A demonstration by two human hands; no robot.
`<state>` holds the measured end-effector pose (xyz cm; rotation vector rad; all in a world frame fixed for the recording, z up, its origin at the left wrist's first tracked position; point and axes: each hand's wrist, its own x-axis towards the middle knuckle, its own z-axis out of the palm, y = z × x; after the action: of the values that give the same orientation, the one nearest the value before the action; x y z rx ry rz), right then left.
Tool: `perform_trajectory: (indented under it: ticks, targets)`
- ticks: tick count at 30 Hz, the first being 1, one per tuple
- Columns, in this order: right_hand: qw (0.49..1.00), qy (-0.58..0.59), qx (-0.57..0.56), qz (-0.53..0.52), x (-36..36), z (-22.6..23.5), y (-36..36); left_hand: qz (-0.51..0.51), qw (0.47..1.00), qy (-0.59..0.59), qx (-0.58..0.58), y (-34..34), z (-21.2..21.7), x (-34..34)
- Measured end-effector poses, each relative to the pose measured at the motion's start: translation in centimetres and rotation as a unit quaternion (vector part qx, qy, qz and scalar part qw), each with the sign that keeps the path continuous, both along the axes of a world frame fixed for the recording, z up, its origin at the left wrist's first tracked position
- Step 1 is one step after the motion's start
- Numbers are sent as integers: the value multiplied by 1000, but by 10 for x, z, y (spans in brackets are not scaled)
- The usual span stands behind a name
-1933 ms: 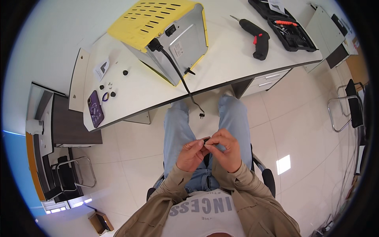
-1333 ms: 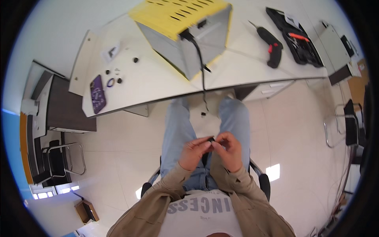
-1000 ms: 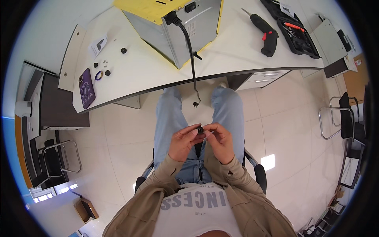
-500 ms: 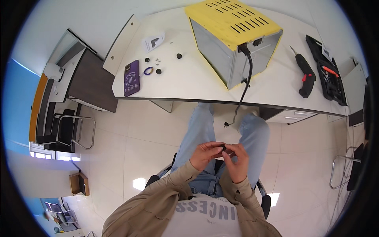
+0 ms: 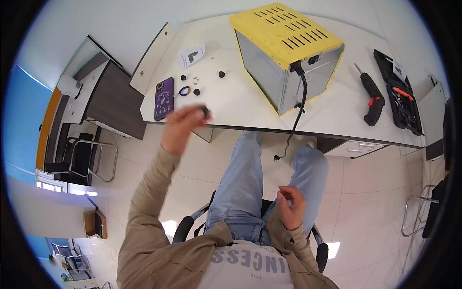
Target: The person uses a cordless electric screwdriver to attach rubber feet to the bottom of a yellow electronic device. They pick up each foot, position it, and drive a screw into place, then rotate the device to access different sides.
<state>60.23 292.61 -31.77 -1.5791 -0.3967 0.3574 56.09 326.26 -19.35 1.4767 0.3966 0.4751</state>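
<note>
My left hand [image 5: 182,126] is lifted over the table's front edge, beside the phone. Between its fingertips is a small black knob [image 5: 205,111], blurred by motion. Low over my lap, by my right thigh, hovers my right hand [image 5: 292,208], its thumb and fingertips brought together. Whatever lies in that pinch, if anything, is too small to make out. Three similar black knobs, a near one [image 5: 197,92], a left one [image 5: 183,77] and a right one [image 5: 222,74], lie on the white table [image 5: 231,103]. Small pale bits [image 5: 195,80] are scattered among them.
A yellow vented metal appliance [image 5: 288,36] stands on the table; its black cord [image 5: 302,96] hangs over the edge. On the left lie a purple phone [image 5: 164,98], a ring-shaped strap [image 5: 184,90] and a leaflet [image 5: 192,56]. A power screwdriver [image 5: 372,100] and tool case [image 5: 405,113] lie right.
My left hand has parted from the right and moved forward and left to the table edge, carrying the black knob. The right hand stays over my lap, slightly lower.
</note>
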Motion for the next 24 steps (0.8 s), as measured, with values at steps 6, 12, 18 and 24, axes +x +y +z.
perform_trajectory:
  ticks: [6, 12, 18, 24]
  targets:
    - [999, 6, -27, 29, 0, -2, -4, 138, 983, 49, 112, 129, 9, 64]
    - [999, -11, -50, -2, -2, -5, -10, 175, 848, 218, 451, 208, -13, 117]
    - [998, 19, -60, 1, -4, -11, -19, 140, 693, 324, 629, 224, -23, 139]
    - [997, 17, -77, 10, -1, -12, -16, 97, 657, 335, 669, 221, -27, 142]
